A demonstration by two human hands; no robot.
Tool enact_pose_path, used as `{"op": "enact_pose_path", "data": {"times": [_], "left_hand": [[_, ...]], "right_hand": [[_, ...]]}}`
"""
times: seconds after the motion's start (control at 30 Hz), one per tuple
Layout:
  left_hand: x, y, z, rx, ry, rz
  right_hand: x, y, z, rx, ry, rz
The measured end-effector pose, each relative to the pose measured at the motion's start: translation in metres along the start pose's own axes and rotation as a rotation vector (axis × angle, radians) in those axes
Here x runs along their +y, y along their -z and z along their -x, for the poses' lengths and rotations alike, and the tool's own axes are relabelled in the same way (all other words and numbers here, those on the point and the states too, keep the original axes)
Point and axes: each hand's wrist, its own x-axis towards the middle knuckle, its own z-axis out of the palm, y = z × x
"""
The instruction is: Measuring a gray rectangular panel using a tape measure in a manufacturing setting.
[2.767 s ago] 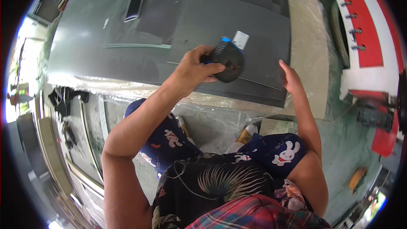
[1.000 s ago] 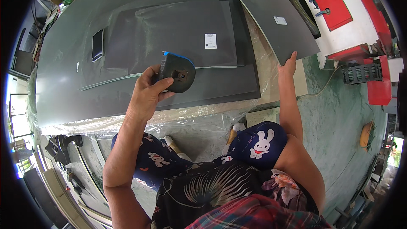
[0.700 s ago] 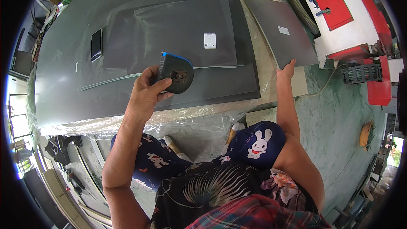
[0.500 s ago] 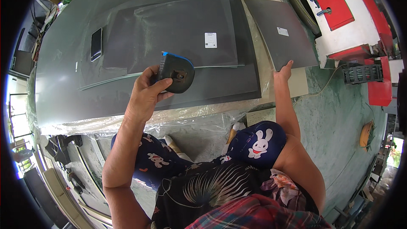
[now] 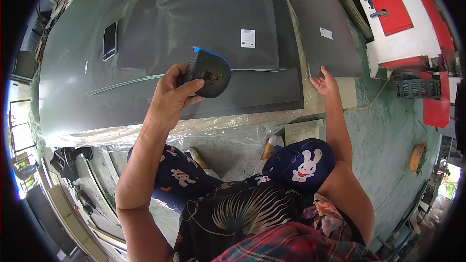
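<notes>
My left hand is closed round a black tape measure with a blue edge, thumb across its side. It hangs above the near part of a stack of dark grey sheets. At the near edge of a separate grey panel is my right hand, its fingers spread and its thumb over the panel's edge. A small white label is stuck on this panel. A larger white label lies on the stack's upper sheet.
A dark phone lies left of the upper sheets. Clear plastic film shows along the table's near edge. Right of the panel stand a tyre-like black ring, a red and white machine with several clamps, and a dark crate.
The separate panel has turned a little, its near edge swinging left. My right hand's fingers have spread from their grip on it. The tape measure stays in my left hand.
</notes>
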Motion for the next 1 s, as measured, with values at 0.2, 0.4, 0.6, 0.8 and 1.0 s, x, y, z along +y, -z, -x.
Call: {"op": "enact_pose_path", "data": {"times": [0.2, 0.4, 0.6, 0.8, 1.0], "left_hand": [[0.002, 0.007, -0.01, 0.025, -0.006, -0.016], [0.004, 0.015, -0.019, 0.043, -0.007, -0.029], [0.004, 0.025, -0.03, 0.047, -0.016, -0.031], [0.001, 0.05, -0.054, 0.039, -0.059, 0.15], [-0.006, 0.101, -0.08, 0.159, -0.165, 0.272]], "right_hand": [[-0.012, 0.01, 0.001, -0.012, -0.166, -0.027], [-0.003, -0.007, 0.03, -0.026, -0.04, -0.19], [-0.001, -0.04, 0.064, 0.093, -0.099, -0.034], [-0.001, -0.077, 0.093, -0.026, 0.151, 0.34], [-0.01, -0.153, 0.071, -0.362, 0.232, 0.694]]}}
